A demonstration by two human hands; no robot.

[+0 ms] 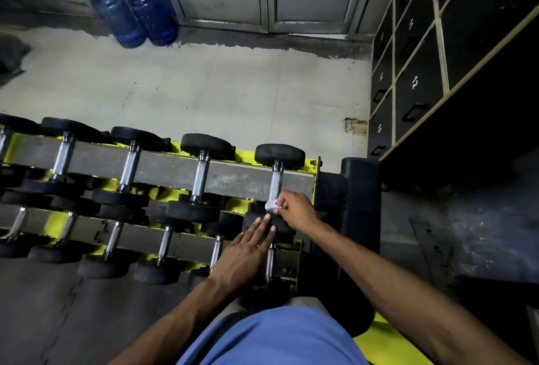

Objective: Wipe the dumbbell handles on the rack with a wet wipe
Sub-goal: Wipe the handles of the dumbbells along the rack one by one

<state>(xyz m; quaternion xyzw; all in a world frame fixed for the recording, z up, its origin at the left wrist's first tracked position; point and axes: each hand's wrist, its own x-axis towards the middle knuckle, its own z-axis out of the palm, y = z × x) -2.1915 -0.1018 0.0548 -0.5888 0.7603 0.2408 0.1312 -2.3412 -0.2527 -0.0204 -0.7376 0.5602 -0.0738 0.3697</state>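
A yellow two-tier rack (pixel 315 173) carries several black dumbbells with chrome handles. My right hand (pixel 294 208) pinches a small white wet wipe (pixel 271 205) against the near end of the handle (pixel 276 182) of the rightmost upper-tier dumbbell. My left hand (pixel 248 251) lies flat with straight fingers on the near black head (pixel 284 229) of that same dumbbell. Another chrome handle (pixel 270 262) on the lower tier shows just right of my left hand.
Black numbered lockers (pixel 417 84) stand on the right. A black padded bench (pixel 358 189) sits beside the rack's right end. Two blue water jugs (pixel 134 12) lean at the far wall. Pale floor tiles (pixel 204 96) lie beyond the rack.
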